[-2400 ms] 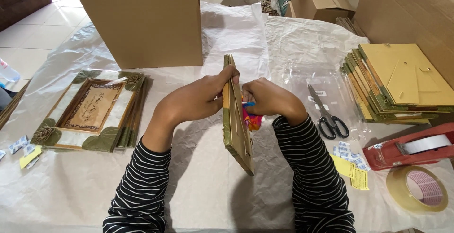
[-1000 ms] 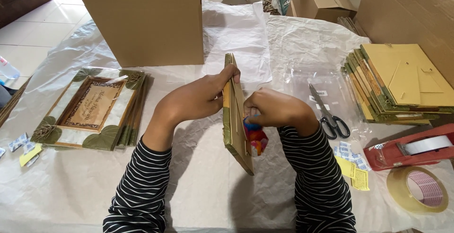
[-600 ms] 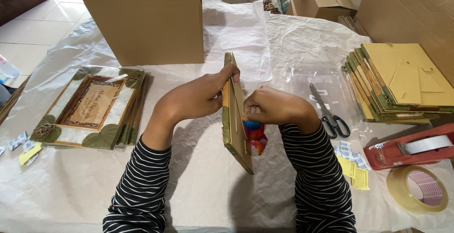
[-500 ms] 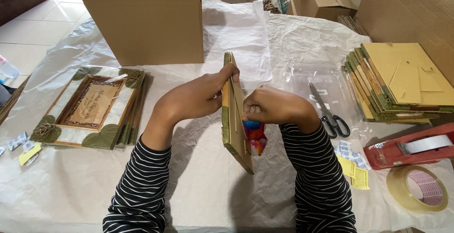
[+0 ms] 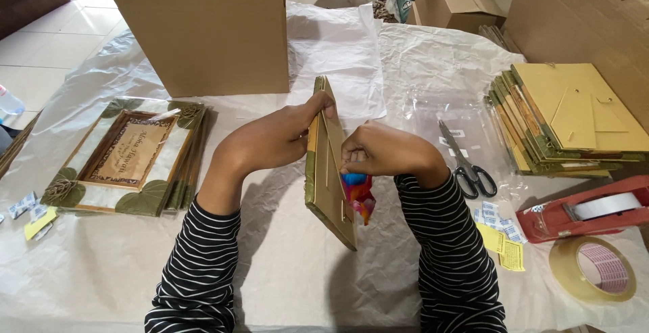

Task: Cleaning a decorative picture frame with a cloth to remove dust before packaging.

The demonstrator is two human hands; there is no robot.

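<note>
A picture frame point(image 5: 330, 171) with a tan cardboard back and green edge stands on its edge at the middle of the table. My left hand point(image 5: 270, 137) grips its upper part from the left, thumb over the top. My right hand point(image 5: 382, 150) presses against the frame's back on the right, fingers closed on a small multicoloured cloth point(image 5: 358, 194) that hangs down beside the frame.
A stack of leaf-decorated frames point(image 5: 128, 157) lies at the left, another stack of frames point(image 5: 568, 116) at the right. Scissors point(image 5: 466, 160), a red tape dispenser point(image 5: 588, 208), a tape roll point(image 5: 595, 269), yellow slips point(image 5: 503, 248) and a large cardboard box point(image 5: 203, 29) stand around.
My right hand with the coloured cloth has slid a little lower along the frame's back. The left hand and the frame have stayed almost still.
</note>
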